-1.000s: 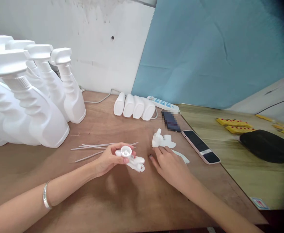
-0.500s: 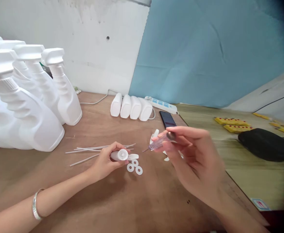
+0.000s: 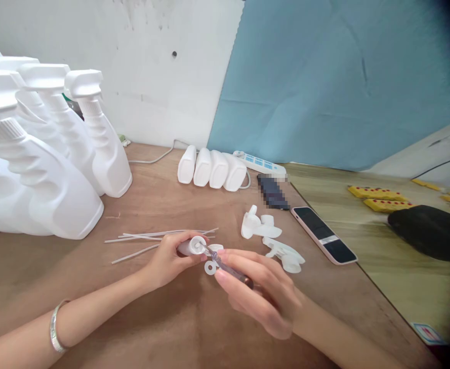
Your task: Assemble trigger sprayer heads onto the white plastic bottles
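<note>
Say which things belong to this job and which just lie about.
Likely the job's: slim translucent-handled tool, handheld white plastic sprayer part, flat white ring, thin white plastic tubes.

Probably lying about: pink-edged black phone, white blue-socketed power strip.

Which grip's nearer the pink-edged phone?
Right. The right grip, holding the screwdriver, is left of the pink-edged phone and closer to the camera. The left grip, holding the sprayer head, is farther left.

Pink-cased phone (image 3: 327,238), dark phone (image 3: 271,192), power strip (image 3: 262,165)
Blue sheeting (image 3: 305,77) hangs behind; yellow pieces (image 3: 376,193) lie near a black object (image 3: 432,233).
</note>
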Demonstrator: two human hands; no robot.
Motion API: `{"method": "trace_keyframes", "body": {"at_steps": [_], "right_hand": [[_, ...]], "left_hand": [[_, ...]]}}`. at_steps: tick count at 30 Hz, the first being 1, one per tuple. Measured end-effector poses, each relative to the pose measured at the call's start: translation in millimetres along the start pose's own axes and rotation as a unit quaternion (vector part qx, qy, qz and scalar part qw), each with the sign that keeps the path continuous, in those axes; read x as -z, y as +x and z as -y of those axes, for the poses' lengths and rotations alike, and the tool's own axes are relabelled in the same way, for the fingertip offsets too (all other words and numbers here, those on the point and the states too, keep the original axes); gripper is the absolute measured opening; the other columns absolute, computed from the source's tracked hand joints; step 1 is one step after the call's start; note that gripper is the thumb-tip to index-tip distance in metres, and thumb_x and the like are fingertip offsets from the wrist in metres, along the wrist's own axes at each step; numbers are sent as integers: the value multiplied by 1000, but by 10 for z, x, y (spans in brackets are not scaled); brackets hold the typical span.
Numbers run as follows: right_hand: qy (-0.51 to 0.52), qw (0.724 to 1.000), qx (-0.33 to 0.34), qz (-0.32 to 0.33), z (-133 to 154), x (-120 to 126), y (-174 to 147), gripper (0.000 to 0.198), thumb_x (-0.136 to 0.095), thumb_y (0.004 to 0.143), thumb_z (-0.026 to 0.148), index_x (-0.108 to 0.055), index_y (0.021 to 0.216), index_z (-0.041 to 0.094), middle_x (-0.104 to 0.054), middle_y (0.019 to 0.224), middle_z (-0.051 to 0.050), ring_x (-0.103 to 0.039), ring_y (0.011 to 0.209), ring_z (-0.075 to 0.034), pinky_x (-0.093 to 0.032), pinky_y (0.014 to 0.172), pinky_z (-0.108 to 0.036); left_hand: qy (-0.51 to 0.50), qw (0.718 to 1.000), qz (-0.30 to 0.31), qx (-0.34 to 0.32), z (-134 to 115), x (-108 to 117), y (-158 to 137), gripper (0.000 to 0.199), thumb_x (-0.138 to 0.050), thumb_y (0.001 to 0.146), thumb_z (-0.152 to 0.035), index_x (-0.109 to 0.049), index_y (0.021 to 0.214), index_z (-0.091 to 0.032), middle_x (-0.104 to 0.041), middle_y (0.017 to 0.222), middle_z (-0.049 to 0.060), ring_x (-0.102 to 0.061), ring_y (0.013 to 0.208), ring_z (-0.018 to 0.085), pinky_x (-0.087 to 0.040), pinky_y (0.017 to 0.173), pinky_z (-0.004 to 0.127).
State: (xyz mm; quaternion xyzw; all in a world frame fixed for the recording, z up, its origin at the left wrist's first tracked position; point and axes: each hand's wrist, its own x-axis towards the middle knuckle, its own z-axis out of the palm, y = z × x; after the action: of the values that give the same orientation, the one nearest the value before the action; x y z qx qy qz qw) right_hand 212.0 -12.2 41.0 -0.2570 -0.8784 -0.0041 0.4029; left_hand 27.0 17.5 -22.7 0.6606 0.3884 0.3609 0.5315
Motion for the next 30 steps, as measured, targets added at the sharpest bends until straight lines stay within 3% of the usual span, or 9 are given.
{"method": "trace_keyframes", "body": {"at_steps": [3, 4, 8, 10, 15, 20, 24, 27, 30], "right_hand": [[-119, 979, 160, -46, 27, -64, -40, 17, -61, 70, 4, -57, 79, 17, -68, 81, -9, -67, 77, -20, -60, 60, -27], [-147, 972, 175, -59, 35, -89, -57, 17, -60, 71, 2, -56, 79, 16, -67, 83, -10, -67, 79, -21, -60, 60, -27], [-162, 976, 135, -63, 64, -143, -104, 19, -60, 72, 2, -55, 81, 19, -67, 85, -8, -66, 83, -19, -60, 64, -28], [-129, 986, 96, -51, 70, -131, -91, 22, -59, 73, 0, -54, 86, 17, -66, 84, -9, -65, 82, -18, -59, 66, -28], [-14, 996, -89, -14, 24, -30, 23, 22, -50, 80, 3, -47, 94, 20, -64, 82, -4, -64, 76, -14, -54, 64, -24], [76, 959, -271, 40, -60, 91, 122, 7, -50, 86, 18, -46, 91, 21, -65, 84, -1, -65, 73, -12, -51, 58, -19], [144, 933, -328, 36, -100, 114, 136, 7, -50, 87, 23, -44, 89, 22, -65, 83, -1, -64, 70, -12, -52, 59, -22], [117, 951, -287, 7, -102, 82, 50, 9, -51, 86, 17, -44, 90, 22, -65, 82, -1, -64, 69, -12, -53, 60, -23], [40, 992, -115, -17, -65, 42, -69, 20, -48, 82, 6, -47, 94, 22, -66, 89, -5, -65, 78, -14, -55, 64, -26]], "left_hand": [[18, 1000, -2, -7, 4, -7, -5, 26, -63, 74, -34, -62, 93, -17, -66, 90, 4, -59, 82, 17, -45, 73, 25], [22, 1000, -4, -9, 8, -9, -8, 27, -63, 74, -35, -62, 93, -17, -66, 90, 4, -59, 81, 17, -45, 73, 25], [40, 999, -5, -24, 18, -14, -22, 26, -62, 75, -35, -61, 94, -17, -65, 89, 4, -59, 80, 17, -45, 73, 25], [46, 998, 3, -37, 18, -13, -34, 25, -60, 78, -34, -60, 96, -17, -65, 91, 4, -60, 82, 17, -45, 73, 26], [58, 996, 22, -65, 25, -8, -62, 23, -56, 80, -31, -59, 99, -17, -64, 90, 5, -59, 81, 17, -45, 72, 26], [58, 996, 29, -59, 26, -11, -72, 26, -56, 81, -30, -58, 103, -16, -64, 93, 6, -59, 85, 19, -45, 73, 26], [42, 995, 57, -76, 12, -14, -79, 23, -51, 84, -26, -58, 104, -17, -64, 91, 6, -60, 81, 17, -46, 72, 25], [55, 995, 47, -68, 4, -18, -74, 23, -54, 82, -30, -58, 101, -17, -64, 88, 5, -60, 79, 17, -46, 70, 25], [82, 995, 10, -56, 4, -23, -60, 25, -59, 78, -35, -59, 96, -17, -65, 87, 4, -59, 79, 18, -45, 73, 26]]}}
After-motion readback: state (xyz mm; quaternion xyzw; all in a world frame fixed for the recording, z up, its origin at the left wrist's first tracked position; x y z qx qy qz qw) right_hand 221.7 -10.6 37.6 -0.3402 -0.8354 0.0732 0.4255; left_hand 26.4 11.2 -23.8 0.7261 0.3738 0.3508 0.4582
